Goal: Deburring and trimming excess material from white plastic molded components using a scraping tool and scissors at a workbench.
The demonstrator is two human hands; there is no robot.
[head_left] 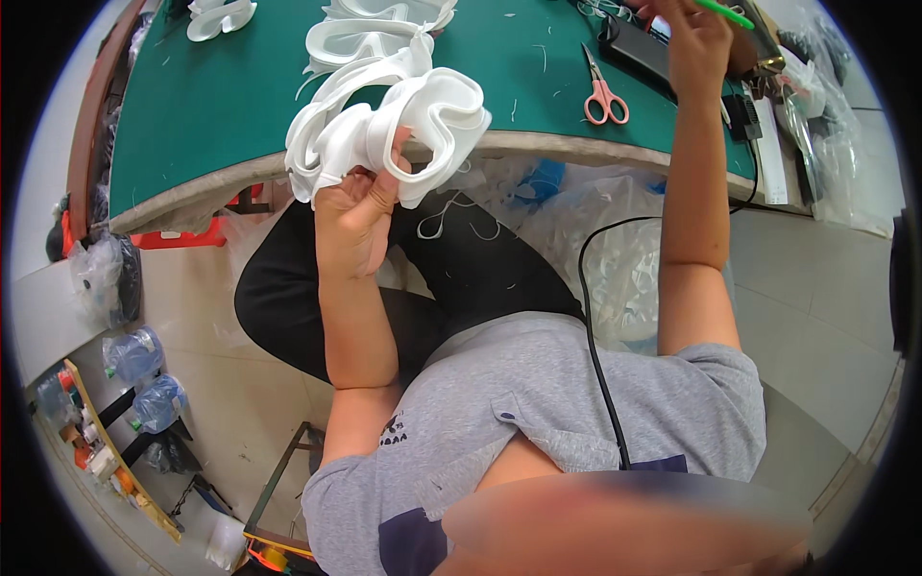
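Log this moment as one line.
left hand: holding white goggle-shaped piece; right hand: at green item, grip unclear; pink-handled scissors: on green table

1. Counter [240, 106]: ahead of the left fingers [388, 182].
2. Goggle frames [384, 125]: in those fingers; others [360, 43] lie beyond, on the counter.
3. Scissors [602, 94]: on the counter, right of the left fingers, left of the right fingers [675, 10].

Head view: wide fisheye, worn on the head, facing down.
Left camera of a side-by-side pair; looks steeply down at close range on the wearer's shirt [567, 384] (low) and legs [471, 264] (centre). Table [221, 125] occupies the upper field, near edge bowed by the lens; floor [226, 403] lies at both sides. Black borders the field left and right.
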